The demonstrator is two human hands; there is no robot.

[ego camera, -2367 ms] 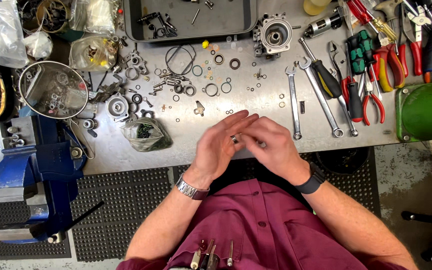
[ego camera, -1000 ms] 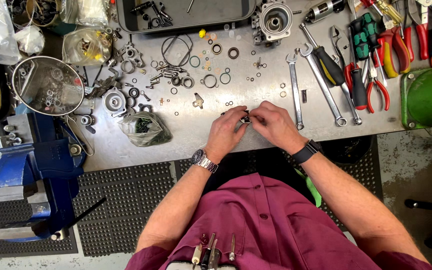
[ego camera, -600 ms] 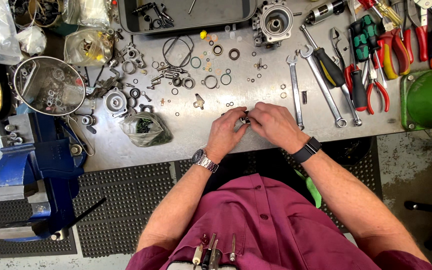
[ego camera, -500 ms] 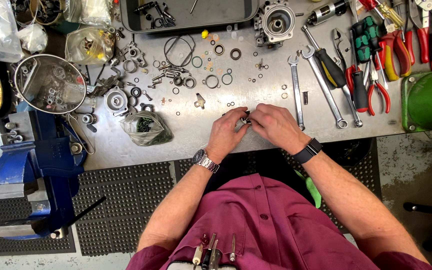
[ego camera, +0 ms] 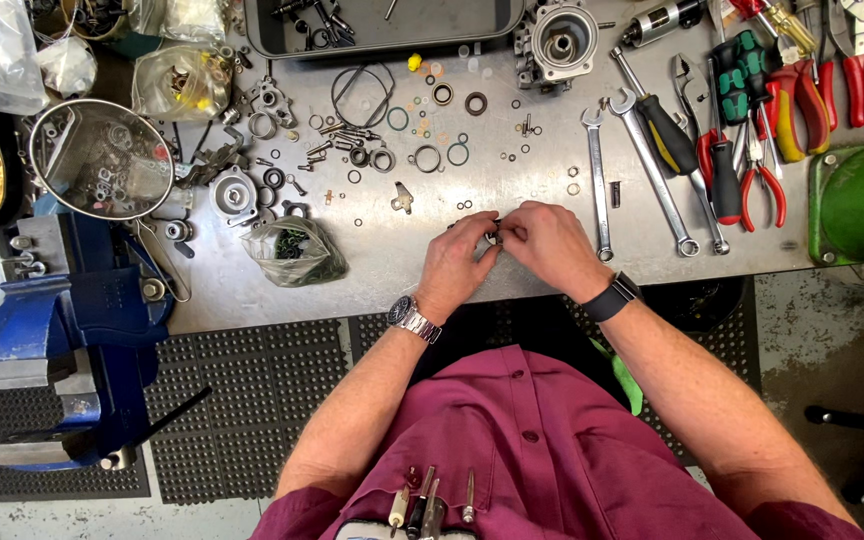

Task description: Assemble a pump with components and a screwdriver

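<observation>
My left hand (ego camera: 460, 262) and my right hand (ego camera: 544, 245) meet fingertip to fingertip over the front of the metal workbench (ego camera: 392, 265). Between the fingertips sits a small dark metal part (ego camera: 495, 235), pinched from both sides; its shape is mostly hidden by the fingers. A silver watch is on my left wrist and a black band on my right. Small rings and washers (ego camera: 430, 158) lie scattered on the bench just beyond my hands.
Two wrenches (ego camera: 597, 185) lie right of my hands, then screwdrivers and red-handled pliers (ego camera: 762, 170). A green container (ego camera: 862, 205) stands far right. A plastic bag of parts (ego camera: 299, 252) and a blue vise (ego camera: 62, 340) are to the left. A metal housing (ego camera: 562, 35) sits at the back.
My hands have drawn closer together and shifted slightly toward the bench, fingertips staying on the small part. Nothing else on the bench has moved.
</observation>
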